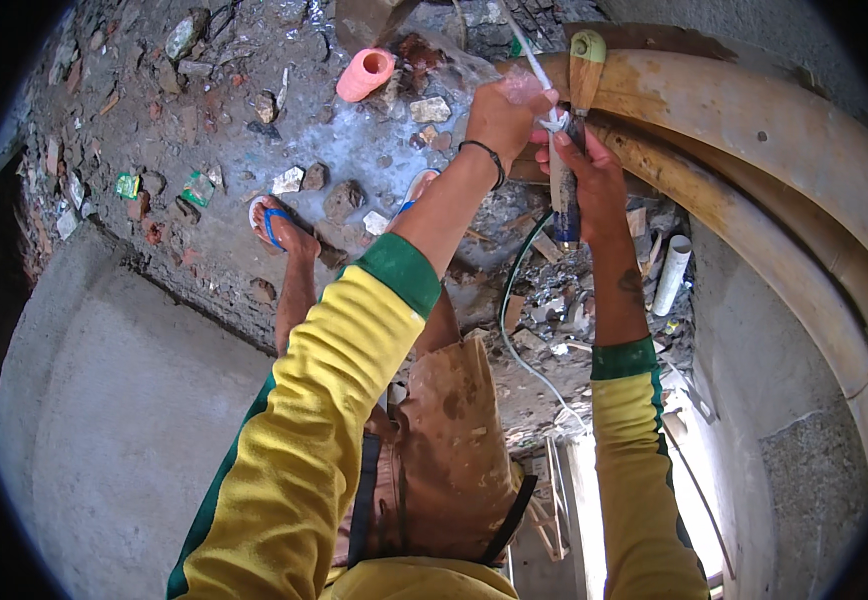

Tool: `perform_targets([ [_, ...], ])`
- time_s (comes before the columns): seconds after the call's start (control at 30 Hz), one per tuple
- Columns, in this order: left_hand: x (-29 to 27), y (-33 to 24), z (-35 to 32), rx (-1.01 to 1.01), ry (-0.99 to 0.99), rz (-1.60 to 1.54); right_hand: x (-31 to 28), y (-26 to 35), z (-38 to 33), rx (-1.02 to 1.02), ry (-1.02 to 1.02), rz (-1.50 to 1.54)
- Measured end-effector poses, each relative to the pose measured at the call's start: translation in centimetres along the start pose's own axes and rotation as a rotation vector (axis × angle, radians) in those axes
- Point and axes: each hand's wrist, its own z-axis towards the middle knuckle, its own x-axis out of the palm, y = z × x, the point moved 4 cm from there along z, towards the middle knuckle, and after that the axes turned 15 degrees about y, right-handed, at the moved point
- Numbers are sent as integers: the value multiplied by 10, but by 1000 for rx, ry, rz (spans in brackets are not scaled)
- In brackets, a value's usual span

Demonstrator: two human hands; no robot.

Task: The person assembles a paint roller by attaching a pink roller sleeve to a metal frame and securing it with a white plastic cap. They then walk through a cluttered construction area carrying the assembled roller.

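My left hand (pixel 510 122) is closed in a pinch on a thin white strand (pixel 526 45), which runs up from the fingers toward the far edge. Some clear, crinkled plastic (pixel 522 84) shows at that hand. My right hand (pixel 594 185) is wrapped around a dark cylindrical object (pixel 566 215) with a pale strip along its side; its exact kind is unclear. Both hands are close together, the white strand meeting the fingers between them. Just beyond them, a wooden tool handle (pixel 585 75) with a pale green end stands against curved boards.
Long curved wooden boards (pixel 744 100) lie at the right, beside a concrete wall (pixel 774 370). A pink cone-shaped spool (pixel 365 74) sits on wet, rubble-strewn ground. A dark cable (pixel 510 290), a white pipe piece (pixel 671 275) and a concrete block (pixel 144 370) are nearby.
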Motion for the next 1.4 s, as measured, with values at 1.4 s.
perform_targets([
  [1.4, -61, -4, -6, -122, -371, -510, 5, -73, -93, 60, 286, 560],
])
